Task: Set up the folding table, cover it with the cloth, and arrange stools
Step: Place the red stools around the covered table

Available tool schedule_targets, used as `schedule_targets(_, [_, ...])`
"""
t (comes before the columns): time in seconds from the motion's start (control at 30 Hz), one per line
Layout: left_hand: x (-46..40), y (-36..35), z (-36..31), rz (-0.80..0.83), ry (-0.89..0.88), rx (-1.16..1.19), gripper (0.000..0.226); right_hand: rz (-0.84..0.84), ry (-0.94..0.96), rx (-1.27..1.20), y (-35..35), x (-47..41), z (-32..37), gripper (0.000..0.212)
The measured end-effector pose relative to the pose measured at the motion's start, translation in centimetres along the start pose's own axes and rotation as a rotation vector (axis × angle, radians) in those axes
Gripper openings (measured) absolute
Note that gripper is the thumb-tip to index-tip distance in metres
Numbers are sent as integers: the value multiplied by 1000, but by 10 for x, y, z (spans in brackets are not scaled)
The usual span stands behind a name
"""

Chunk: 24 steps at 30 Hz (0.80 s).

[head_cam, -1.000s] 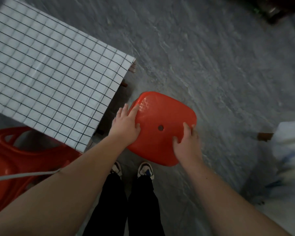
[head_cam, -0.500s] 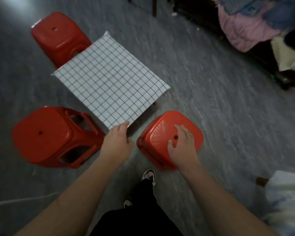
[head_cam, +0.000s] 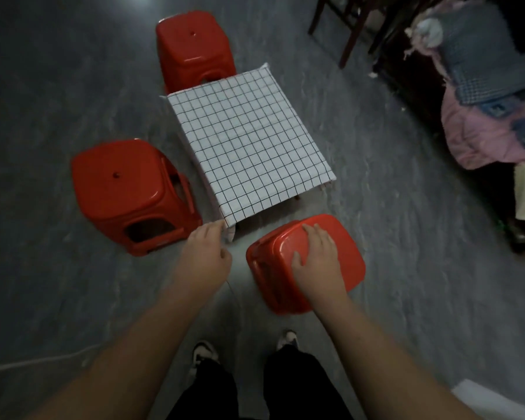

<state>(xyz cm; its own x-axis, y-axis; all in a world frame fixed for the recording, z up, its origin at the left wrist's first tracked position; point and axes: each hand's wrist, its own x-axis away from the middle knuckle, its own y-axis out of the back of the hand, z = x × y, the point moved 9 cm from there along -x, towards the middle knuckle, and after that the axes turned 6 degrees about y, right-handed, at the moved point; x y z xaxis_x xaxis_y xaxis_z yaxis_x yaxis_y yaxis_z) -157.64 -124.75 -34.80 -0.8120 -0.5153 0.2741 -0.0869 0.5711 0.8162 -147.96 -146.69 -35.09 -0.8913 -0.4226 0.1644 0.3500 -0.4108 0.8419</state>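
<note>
A small folding table stands on the floor under a white cloth with a black grid [head_cam: 249, 153]. Three red plastic stools surround it: one at the far side [head_cam: 194, 47], one on the left [head_cam: 125, 189], one at the near side [head_cam: 352, 256]. My right hand [head_cam: 317, 262] rests flat on the seat of the near stool, fingers spread. My left hand [head_cam: 208, 256] is at the near corner of the cloth, fingers touching the hanging corner; whether it pinches the cloth is hidden by the hand.
A dark wooden chair [head_cam: 346, 31] stands at the far right. A pile of pink and blue clothes [head_cam: 485, 110] lies on dark furniture along the right edge. My feet [head_cam: 246, 347] are just behind the near stool. Grey floor lies open on the left.
My head has risen, bringing the whole table and all three stools into view. My left hand left the near stool and went to the cloth corner. My right hand stays on the stool seat.
</note>
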Motion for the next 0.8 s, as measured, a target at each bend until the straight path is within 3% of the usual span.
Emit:
schedule_targets(0.2, [20, -27, -25, -74, 150, 54, 61, 98, 131, 59, 19, -10, -35, 59])
schedule_targets(0.53, [-14, -172, -92, -116, 466, 155, 62, 357, 252, 138, 22, -124, -201, 62])
schedule_targets(0.8, [-44, -293, -66, -11, 633, 114, 67, 526, 191, 181, -58, -176, -290, 64])
